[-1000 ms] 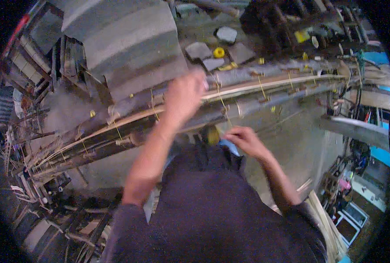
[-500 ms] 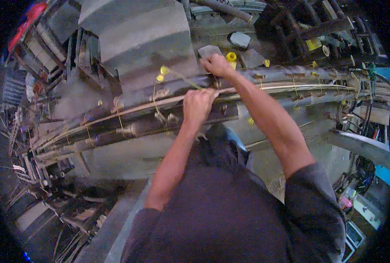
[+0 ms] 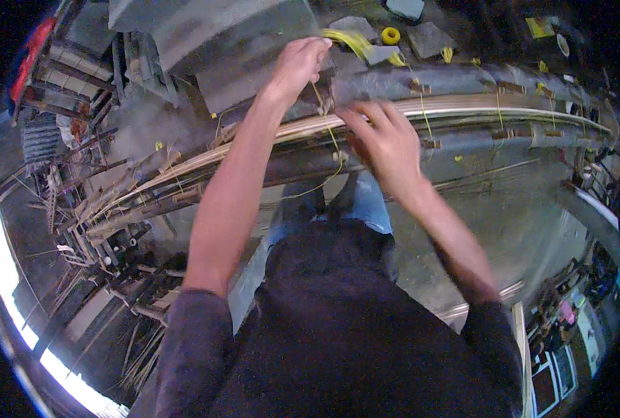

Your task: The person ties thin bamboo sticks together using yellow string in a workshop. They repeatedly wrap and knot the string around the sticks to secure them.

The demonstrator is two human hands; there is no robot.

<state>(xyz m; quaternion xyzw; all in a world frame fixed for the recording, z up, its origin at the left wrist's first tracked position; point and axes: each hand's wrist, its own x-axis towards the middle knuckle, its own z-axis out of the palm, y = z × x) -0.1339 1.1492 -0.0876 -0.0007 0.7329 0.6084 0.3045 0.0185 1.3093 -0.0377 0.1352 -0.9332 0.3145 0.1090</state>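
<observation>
A bundle of long, thin pale strips curves across in front of me between two dark pipes. My left hand is raised beyond the bundle, its fingers closed on a yellow cord whose loose strands stream off to the right. Below that fist, a thin line runs down to the bundle. Slightly blurred, my right hand is over the strips and the near pipe, fingers apart and bent; I see nothing held in it. A thin yellow string crosses the strips left of it, with a tail looping toward me.
Short wooden pegs and several yellow ties line the far pipe and the near pipe. Beyond lie a yellow roll, grey slabs and a large grey sheet. Timber and scrap are piled at the left.
My left hand has left the strips and risen away from me with the yellow cord. My right hand has come down nearer and to the right, its fist opened. The view has shifted.
</observation>
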